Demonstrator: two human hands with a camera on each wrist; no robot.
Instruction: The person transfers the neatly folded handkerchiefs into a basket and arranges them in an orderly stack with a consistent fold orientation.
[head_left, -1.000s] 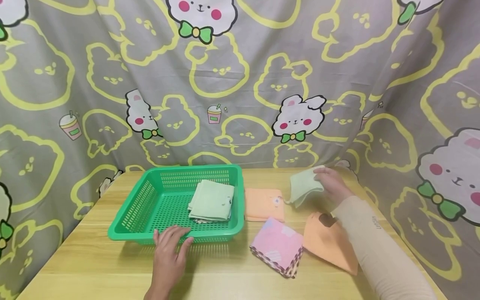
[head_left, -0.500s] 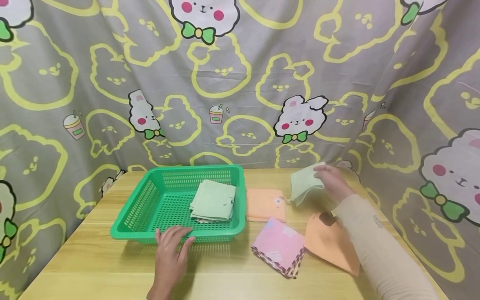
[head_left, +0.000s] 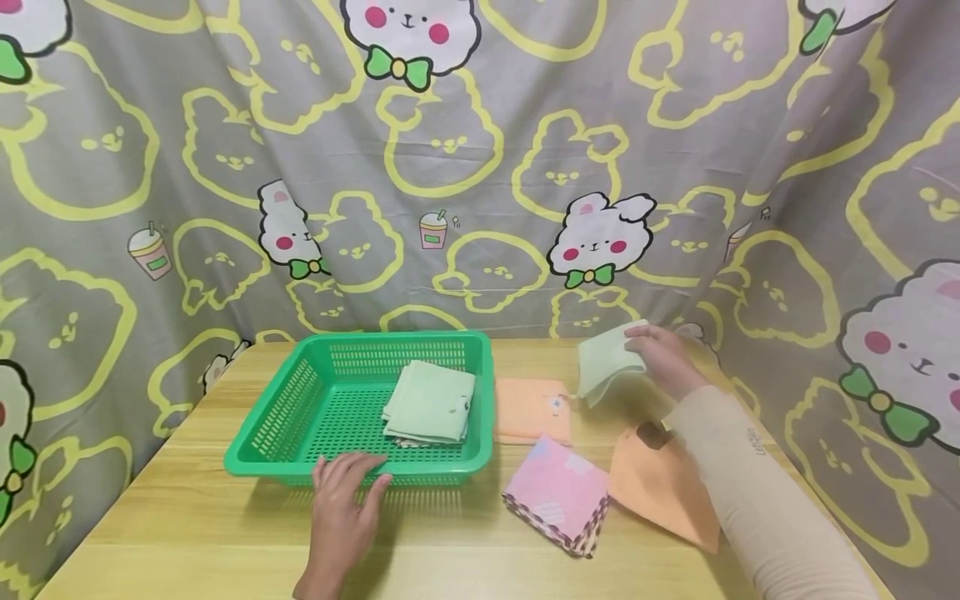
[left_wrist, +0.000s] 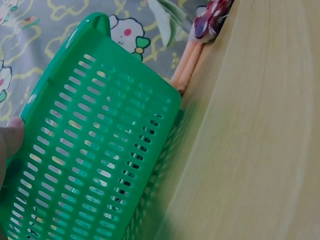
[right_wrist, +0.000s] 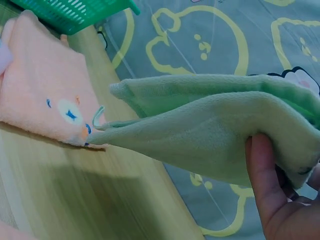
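In the head view my right hand (head_left: 667,358) pinches a folded pale green towel (head_left: 609,360) by one edge, holding it up over the table's back right. The right wrist view shows the thumb (right_wrist: 262,175) on its near face, the folded layers spread apart and a small hanging loop. My left hand (head_left: 343,508) grips the front rim of a green plastic basket (head_left: 281,408); a digit (left_wrist: 14,135) curls at its edge in the left wrist view. Inside the basket, at its right end, lies another folded green towel (head_left: 429,402) on top of a checked-edged cloth.
Right of the basket lies a folded orange towel (head_left: 525,412) with a small face on it. In front is a pink towel (head_left: 558,492) with checked edges. Another orange towel (head_left: 660,492) lies partly under the right forearm. A patterned curtain (head_left: 480,167) hangs behind the table.
My right hand has risen slightly with the green towel. The left hand stays at the basket's rim, and the towels on the table lie as before.
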